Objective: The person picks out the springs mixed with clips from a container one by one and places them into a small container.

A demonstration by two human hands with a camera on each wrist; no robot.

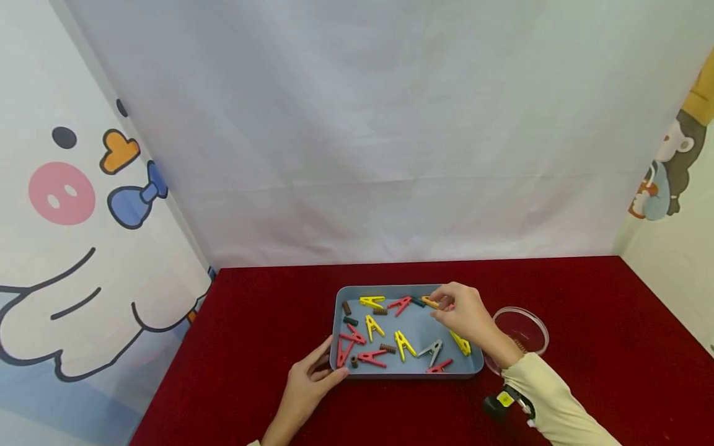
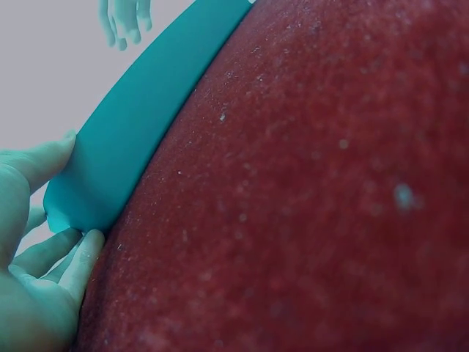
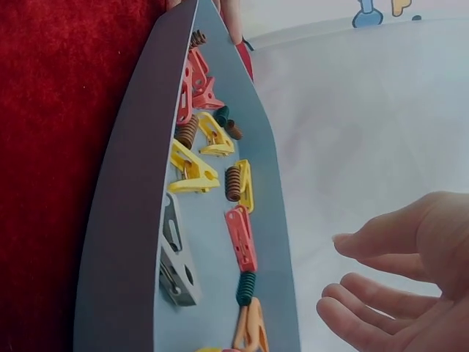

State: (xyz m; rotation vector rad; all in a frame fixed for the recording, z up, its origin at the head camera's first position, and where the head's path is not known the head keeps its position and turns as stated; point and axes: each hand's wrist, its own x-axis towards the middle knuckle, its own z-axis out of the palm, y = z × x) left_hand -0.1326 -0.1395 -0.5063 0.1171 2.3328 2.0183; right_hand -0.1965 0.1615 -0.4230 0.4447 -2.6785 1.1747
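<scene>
Pale cloth (image 1: 362, 124) hangs behind a dark red tabletop (image 1: 251, 334). Between the two hands sits one blue-grey tray (image 1: 409, 376), with four yellow clips (image 1: 401, 341), one grey clip (image 1: 435, 348), one orange clip (image 1: 428, 301), five red clips (image 1: 370, 357), four brown springs (image 1: 387, 349) and two dark green springs (image 1: 351, 321) lying in it; a bit of red beside the right fingers may be a sixth red clip, partly hidden there. Left hand (image 1: 305, 384) grips the tray's near left corner, thumb and fingers on either side of it. Right hand (image 1: 464, 311) hovers over the far right part, thumb and fingers parted with nothing between them, the orange clip lying near its fingertips. One clear round dish (image 1: 546, 337) stands outside the tray, right of that hand and beside its wrist.
</scene>
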